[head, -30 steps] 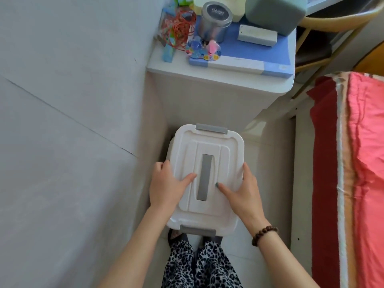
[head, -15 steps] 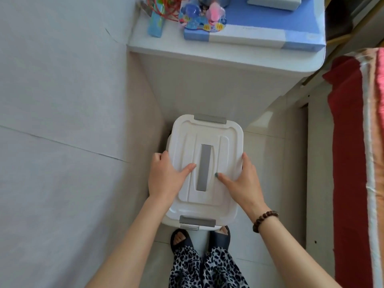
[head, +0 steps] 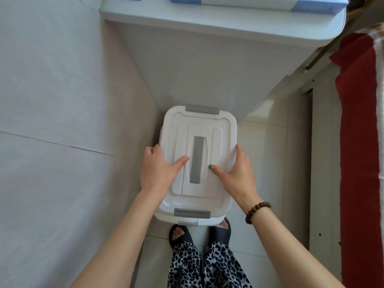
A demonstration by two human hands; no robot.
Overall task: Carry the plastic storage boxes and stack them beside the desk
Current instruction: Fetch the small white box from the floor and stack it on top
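- Two hands, left hand (head: 158, 173) and right hand (head: 235, 173), clasp the white lidded plastic storage box (head: 197, 163), fingers (head: 179, 162) spread over its lid.
- We judge it is being set onto another white box (head: 188, 220) below, beside the white bench (head: 207, 59); next, square the edges, then let go.

— How tight is it from where I sit?

— Tight. The wall (head: 62, 100) shuts in the left, just beside my left hand (head: 160, 171); the desk (head: 207, 65) panel stands right behind the box (head: 199, 146).

— Any open side?

— The right. Bare floor (head: 268, 154) runs beside my right hand (head: 236, 173), until the bed (head: 357, 142) frame blocks it. My feet (head: 199, 231) close off the near end.
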